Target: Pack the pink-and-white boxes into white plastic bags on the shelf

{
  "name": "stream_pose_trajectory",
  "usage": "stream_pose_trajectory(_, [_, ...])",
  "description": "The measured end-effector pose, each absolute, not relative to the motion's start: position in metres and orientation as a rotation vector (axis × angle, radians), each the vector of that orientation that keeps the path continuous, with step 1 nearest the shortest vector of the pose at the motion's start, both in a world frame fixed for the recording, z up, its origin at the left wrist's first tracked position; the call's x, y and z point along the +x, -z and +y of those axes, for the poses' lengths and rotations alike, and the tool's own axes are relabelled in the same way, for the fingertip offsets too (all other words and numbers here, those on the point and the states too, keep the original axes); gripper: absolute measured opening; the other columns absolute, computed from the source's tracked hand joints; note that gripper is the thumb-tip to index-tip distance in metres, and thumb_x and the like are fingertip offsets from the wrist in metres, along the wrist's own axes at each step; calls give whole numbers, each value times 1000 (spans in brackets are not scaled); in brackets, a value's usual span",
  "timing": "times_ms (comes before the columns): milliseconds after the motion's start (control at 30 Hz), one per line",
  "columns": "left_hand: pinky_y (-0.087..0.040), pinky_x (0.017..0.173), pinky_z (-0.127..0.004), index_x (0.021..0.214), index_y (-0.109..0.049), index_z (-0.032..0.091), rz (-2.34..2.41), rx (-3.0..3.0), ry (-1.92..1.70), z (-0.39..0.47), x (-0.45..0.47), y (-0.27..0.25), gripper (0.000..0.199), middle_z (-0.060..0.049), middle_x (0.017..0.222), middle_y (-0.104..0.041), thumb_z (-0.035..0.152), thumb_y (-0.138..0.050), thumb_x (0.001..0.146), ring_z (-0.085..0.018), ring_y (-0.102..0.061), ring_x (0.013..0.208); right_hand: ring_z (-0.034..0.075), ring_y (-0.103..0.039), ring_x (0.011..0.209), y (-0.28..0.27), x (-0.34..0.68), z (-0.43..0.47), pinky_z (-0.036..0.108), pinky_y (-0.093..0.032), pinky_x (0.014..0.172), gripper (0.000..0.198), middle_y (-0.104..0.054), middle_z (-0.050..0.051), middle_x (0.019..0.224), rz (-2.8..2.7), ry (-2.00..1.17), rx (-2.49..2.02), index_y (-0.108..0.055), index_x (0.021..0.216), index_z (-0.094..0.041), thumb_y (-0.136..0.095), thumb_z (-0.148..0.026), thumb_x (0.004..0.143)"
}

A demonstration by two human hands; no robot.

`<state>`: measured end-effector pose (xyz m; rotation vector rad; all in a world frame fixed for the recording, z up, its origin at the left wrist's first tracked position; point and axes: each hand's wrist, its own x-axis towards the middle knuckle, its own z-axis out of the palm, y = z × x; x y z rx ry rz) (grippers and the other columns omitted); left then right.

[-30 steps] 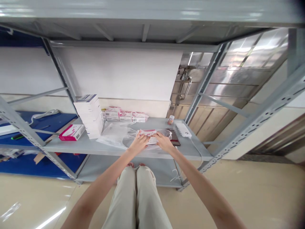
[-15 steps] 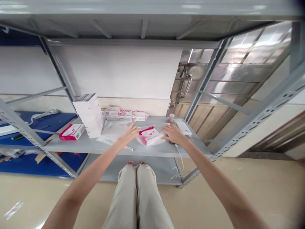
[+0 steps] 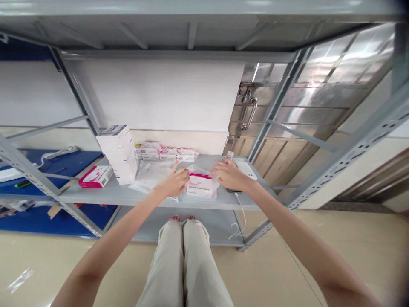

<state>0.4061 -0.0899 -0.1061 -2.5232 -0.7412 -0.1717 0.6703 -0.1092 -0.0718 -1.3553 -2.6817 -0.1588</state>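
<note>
A pink and white box [image 3: 200,187] stands inside a clear plastic bag [image 3: 214,194] on the grey shelf, between my two hands. My left hand [image 3: 175,181] grips the left edge of the bag, its index finger pointing up and away. On the other side, my right hand [image 3: 226,172] has its fingers closed on the bag's upper right edge. Left of my left hand lies a pile of flat clear bags [image 3: 152,174]. Just beyond my right hand stands a small clear bottle [image 3: 229,155], partly hidden by the fingers.
A tall stack of white boxes [image 3: 118,155] and a pink and white box [image 3: 96,176] stand on the left of the shelf [image 3: 153,197]. Several bagged boxes [image 3: 168,154] line the back. At right are a white device [image 3: 246,170] and a cable [image 3: 242,209]. Metal posts [image 3: 271,111] frame the shelf.
The box has gone from lying tilted to more upright in its bag, facing me. My left hand has moved in to the bag's edge, and my right hand has shifted slightly left onto it.
</note>
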Motion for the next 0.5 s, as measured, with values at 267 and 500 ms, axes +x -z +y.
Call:
stream_pose_trajectory(267, [-18,117,-51,106,-67,16,-681,-2515,25,-75,428,131,22,-8,106,-69,18,-60,86,-24,-57,113,22,-64,97,106,614,-64,26,-43,79,36,-71,7,104,-2708,-301,-1548,-70,103,-18,-50,0,80])
stream_pose_trajectory(500, [-42,93,-35,101,-66,11,-677,-2669,-16,-84,440,147,27,-10,90,-71,-1,-52,81,-22,-66,94,27,-64,96,139,616,-15,34,-49,83,39,-72,5,93,-2562,-592,-1595,-72,95,-22,-81,-16,59])
